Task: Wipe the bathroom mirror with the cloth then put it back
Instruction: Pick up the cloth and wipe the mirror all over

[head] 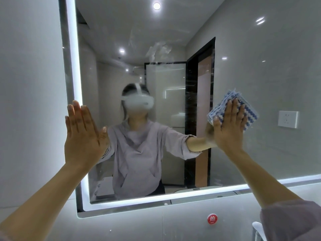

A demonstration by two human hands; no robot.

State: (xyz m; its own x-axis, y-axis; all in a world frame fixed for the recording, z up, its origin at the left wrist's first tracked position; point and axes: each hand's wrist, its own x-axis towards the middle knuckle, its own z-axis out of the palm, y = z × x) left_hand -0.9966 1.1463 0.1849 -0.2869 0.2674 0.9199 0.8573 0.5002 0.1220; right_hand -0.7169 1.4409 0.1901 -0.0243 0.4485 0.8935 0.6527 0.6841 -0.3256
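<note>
A right hand [229, 126] with straight fingers [234, 110] presses a folded blue-striped cloth [250, 117] flat against the smeared bathroom mirror [173, 32], left hand [83, 133] open on the glass; the cloth looks soft, light and limp, best held under a broad palm.

The head-worn camera, the only view, is looking forward and squarely at the mirror [260, 75] from close by, near enough that the left hand [83, 134] is lying flat on the glass; its wide lens is bending the mirror's lit edges.
</note>
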